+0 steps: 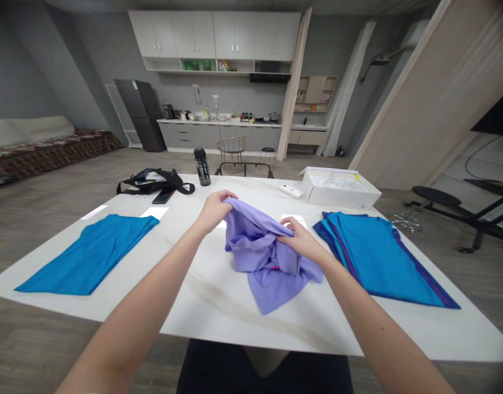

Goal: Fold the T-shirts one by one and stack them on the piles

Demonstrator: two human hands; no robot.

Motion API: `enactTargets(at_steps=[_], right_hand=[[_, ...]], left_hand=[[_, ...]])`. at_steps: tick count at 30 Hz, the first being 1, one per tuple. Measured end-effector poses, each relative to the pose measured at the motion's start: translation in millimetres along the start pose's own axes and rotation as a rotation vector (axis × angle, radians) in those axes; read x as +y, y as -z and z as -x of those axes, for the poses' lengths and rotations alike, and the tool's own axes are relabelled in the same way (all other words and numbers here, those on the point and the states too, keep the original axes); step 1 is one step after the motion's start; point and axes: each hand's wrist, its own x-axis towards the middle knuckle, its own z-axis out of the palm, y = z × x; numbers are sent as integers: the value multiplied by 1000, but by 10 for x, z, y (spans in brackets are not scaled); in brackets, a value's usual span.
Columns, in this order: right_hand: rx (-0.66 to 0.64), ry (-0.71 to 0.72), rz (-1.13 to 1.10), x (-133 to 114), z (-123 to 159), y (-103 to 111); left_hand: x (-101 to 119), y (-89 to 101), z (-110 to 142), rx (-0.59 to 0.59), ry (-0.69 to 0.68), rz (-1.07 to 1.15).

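Note:
A crumpled lavender garment (263, 246), whose exact kind I cannot make out, hangs between my hands, its lower part resting on the white table (185, 306). My left hand (218, 209) pinches its upper left corner. Near the garment's right side, my right hand (300, 239) grips the top edge between thumb and fingers. A small pink mark shows among the folds. To the left lies a flat blue folded garment (95, 254). On the right, a blue garment (378, 257) tops a stack of folded purple and dark blue ones.
Toward the table's back stand a black bottle (202, 167) and an open white box (341, 189). Near them lie a black bag (152, 180), a phone (163, 196) and a white remote-like device (291, 191). A chair (243, 168) is at the far edge.

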Motion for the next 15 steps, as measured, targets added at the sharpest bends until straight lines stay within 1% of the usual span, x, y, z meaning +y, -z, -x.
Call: enactTargets(at_steps=[2, 4, 7, 9, 10, 12, 14, 15], right_hand=[[-38, 6, 70, -50, -28, 62], [-36, 64, 45, -196, -55, 52], [-4, 190, -89, -502, -124, -71], [-4, 210, -104, -678, -197, -154], [-11, 195, -94, -744, -236, -177], [-18, 157, -87, -825, -306, -174], [-7, 159, -117, -856, -348, -111], [6, 168, -142, -860, -357, -66]], left_hand=[[178, -8, -35, -70, 6, 67], [361, -49, -45, -172, -2, 95], [589, -156, -33, -309, -32, 105], [669, -224, -9, -368, -66, 157], [675, -249, 13, -373, -91, 214], [606, -280, 96, -306, -158, 363], [422, -300, 249, -194, -221, 473], [296, -315, 352, -155, -236, 488]])
